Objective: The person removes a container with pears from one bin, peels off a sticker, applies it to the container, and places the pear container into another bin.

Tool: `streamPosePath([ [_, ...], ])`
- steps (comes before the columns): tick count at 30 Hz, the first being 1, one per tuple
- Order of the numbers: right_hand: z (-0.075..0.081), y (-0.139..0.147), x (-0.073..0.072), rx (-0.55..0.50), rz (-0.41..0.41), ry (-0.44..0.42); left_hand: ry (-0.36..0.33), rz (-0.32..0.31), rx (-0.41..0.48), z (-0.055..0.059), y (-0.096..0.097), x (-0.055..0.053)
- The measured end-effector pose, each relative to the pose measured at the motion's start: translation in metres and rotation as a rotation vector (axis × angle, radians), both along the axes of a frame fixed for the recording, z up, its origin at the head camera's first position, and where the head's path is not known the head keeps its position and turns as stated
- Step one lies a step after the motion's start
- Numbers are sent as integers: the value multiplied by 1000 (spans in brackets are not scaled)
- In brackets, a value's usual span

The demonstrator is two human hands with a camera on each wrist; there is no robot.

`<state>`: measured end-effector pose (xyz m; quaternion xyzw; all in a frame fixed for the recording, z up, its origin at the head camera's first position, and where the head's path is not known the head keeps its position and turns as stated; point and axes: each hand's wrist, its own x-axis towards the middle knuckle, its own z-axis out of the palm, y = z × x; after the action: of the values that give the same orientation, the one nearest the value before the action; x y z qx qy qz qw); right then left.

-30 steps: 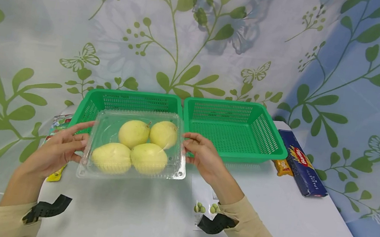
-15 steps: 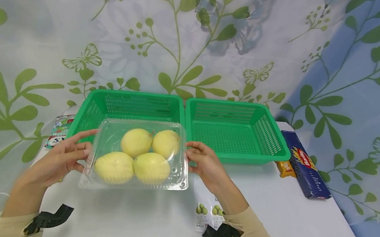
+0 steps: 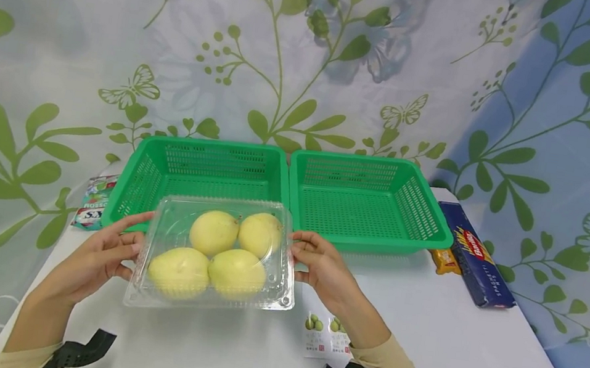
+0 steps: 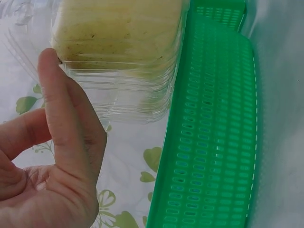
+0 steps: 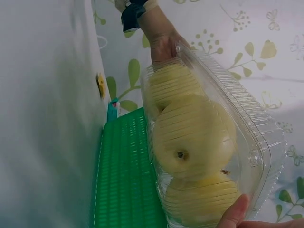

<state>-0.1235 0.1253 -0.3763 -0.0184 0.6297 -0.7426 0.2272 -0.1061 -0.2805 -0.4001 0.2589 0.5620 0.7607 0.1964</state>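
Note:
A clear plastic clamshell box (image 3: 172, 230) with a ridged body holds several yellow-green pears (image 3: 214, 233). It is held up above the table, overlapping the front of the left green basket (image 3: 216, 144) in the head view. My left hand (image 3: 101, 261) grips its left side, and my right hand (image 3: 324, 269) pinches the right side near the rim. From the right wrist, the lid (image 5: 256, 128) looks closed over the pears, with a fingertip (image 5: 237, 209) at its edge. The left wrist view has fingers (image 4: 64, 114) against the ridged plastic wall.
A second green basket (image 3: 347, 212) stands to the right of the first. Beyond it lie a blue spaghetti box (image 3: 477, 261) and a small orange packet (image 3: 446, 262). A snack bag (image 3: 93, 202) is at the far left. A printed leaflet (image 3: 323, 340) lies near my right forearm.
Both hands have brought the box of pears lower and nearer to me, away from the left basket, so more of that basket's inside shows. The grip stays the same.

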Motion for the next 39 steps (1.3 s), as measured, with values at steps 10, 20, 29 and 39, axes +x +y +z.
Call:
streamPosePath([
  [10, 3, 7, 10, 11, 15, 16, -10, 5, 25, 5, 10, 13],
  [20, -8, 17, 30, 30, 57, 16, -65, 27, 18, -2, 17, 34],
  [29, -17, 20, 37, 36, 59, 4, -99, 37, 26, -10, 20, 43],
  [39, -20, 22, 39, 39, 72, 14, -118, 18, 60, -16, 21, 43],
])
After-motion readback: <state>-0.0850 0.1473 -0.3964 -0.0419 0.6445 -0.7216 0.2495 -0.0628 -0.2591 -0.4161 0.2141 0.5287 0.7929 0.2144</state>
